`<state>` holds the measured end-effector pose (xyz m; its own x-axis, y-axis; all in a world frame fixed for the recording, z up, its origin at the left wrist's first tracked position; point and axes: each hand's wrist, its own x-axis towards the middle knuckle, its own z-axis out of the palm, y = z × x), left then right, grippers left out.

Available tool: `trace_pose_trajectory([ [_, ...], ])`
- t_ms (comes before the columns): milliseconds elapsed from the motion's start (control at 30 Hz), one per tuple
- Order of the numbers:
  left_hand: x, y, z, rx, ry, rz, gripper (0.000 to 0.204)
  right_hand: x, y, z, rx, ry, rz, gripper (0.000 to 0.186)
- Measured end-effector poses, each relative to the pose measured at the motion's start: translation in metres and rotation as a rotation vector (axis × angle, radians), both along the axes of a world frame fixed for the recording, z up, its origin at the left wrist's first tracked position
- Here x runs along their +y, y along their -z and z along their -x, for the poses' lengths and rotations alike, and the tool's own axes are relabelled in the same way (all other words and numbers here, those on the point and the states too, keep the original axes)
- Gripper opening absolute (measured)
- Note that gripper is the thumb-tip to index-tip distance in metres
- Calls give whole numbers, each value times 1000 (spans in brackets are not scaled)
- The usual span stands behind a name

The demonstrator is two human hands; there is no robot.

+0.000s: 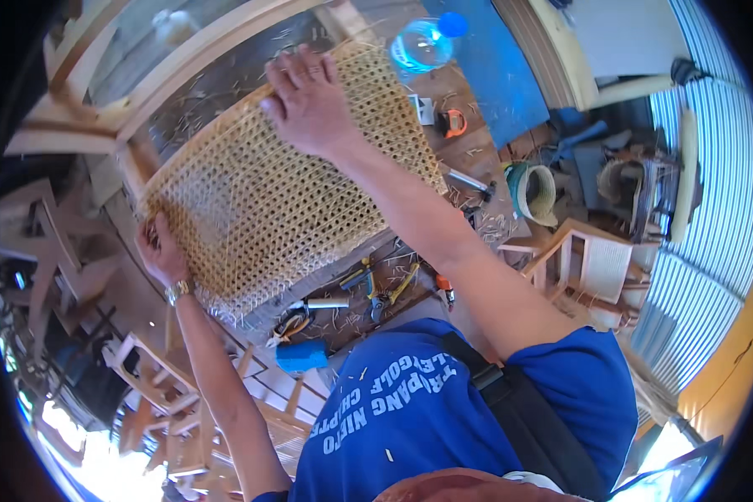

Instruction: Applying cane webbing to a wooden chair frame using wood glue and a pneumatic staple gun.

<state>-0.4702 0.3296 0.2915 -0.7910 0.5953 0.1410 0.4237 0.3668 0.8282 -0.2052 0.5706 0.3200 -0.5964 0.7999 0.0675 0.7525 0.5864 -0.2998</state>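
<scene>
A woven cane panel (284, 180) with an open lattice of holes lies tilted across the workbench in front of me. My left hand (161, 251), with a watch at its wrist, is closed on the panel's left edge, the thumb on top and the other fingers partly hidden. Over the far edge, my right hand (314, 105) rests flat on the weave with its fingers stretched out and slightly apart. Nothing is held in the right hand.
Along the near side of the bench lie pliers (379, 297), a hammer (326, 303) and a blue block (301, 356). A water bottle (421, 46), a tape measure (453, 123) and another hammer (470, 180) are to the right. A wooden frame (184, 71) stands far left; chair frames (171, 389) surround the bench.
</scene>
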Motion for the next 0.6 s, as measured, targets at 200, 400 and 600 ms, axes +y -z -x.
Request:
trace_pose_trajectory([
  [200,-3,-3,5,103,6,66,30,-2,9,4,85,9,-22,61],
  [400,-6,-2,6,130,1,121,31,-3,6,-2,117,38,-70,57],
  [600,-5,-1,9,64,-22,93,30,-4,8,-1,120,67,-102,57],
])
